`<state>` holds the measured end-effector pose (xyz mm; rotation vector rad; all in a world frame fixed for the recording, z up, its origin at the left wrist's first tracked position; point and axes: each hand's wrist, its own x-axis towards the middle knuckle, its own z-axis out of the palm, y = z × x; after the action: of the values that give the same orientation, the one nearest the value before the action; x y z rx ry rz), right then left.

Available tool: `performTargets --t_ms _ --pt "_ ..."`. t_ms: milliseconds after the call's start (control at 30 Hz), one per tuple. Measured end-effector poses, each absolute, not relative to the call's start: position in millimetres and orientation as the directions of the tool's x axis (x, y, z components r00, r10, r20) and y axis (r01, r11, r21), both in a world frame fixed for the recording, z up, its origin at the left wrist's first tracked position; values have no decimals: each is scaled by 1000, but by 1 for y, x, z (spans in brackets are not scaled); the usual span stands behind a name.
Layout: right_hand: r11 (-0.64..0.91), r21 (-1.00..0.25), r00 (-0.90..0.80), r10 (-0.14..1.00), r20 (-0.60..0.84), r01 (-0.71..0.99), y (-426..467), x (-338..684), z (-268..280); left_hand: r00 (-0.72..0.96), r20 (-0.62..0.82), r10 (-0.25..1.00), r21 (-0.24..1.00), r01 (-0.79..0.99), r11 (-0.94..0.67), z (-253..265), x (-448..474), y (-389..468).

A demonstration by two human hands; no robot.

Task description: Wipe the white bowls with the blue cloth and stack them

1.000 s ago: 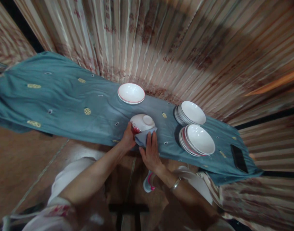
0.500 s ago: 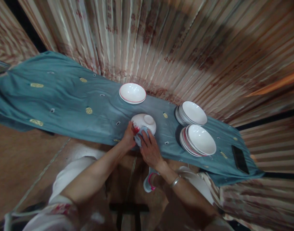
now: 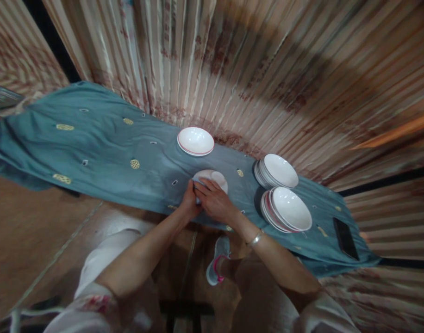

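A: Which parts occupy the most space?

B: A pleated curtain (image 3: 184, 60) hangs behind the worktop (image 3: 104, 148), which is draped in a blue-green cover (image 3: 152, 185) with small yellow motifs.

A: And the crockery upon it?

B: Two stacks stand close together to the right of the hands: a nearer stack (image 3: 286, 210) and, just beyond it, a farther stack (image 3: 277, 171). A smaller pile of white dishes (image 3: 196, 141), the top one red-rimmed, lies beyond the hands, near the curtain.

A: Where is the single bowl (image 3: 219, 178)?

B: Directly at the hands, above the worktop's near edge, its foot turned upward. Whether it touches the cover cannot be told.

A: How are the hands placed?

B: Together. The left hand (image 3: 190, 200) grips the bowl's left side; the right hand (image 3: 215, 202) lies across its near side, fingers directed toward the left thumb, leaving the foot and right edge exposed.

A: Which smaller items remain?

B: A black phone (image 3: 346, 238) near the worktop's right end; a pale blue cloth (image 3: 198, 177), mostly hidden, held by the right hand against the bowl; and a silver bracelet (image 3: 255, 237) around the right wrist.
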<state>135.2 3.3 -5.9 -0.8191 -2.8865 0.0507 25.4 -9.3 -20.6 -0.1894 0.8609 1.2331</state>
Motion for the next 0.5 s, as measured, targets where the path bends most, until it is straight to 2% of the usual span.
performTargets --t_ms 133,233,400,500 --pt "839 -121 -837 541 79 531 19 121 2 110 -584 804 205 -939 277 -25 26 -6" --pt "818 -173 -821 566 76 548 32 113 1 173 -552 816 161 -938 308 -28 24 -4" --pt "817 -184 -825 563 54 546 56 101 -11 198 -572 796 225 -895 385 -36 20 -2" --pt "759 -244 -761 640 106 604 70 95 -19 171 -576 799 247 -896 370 -37 21 -1"
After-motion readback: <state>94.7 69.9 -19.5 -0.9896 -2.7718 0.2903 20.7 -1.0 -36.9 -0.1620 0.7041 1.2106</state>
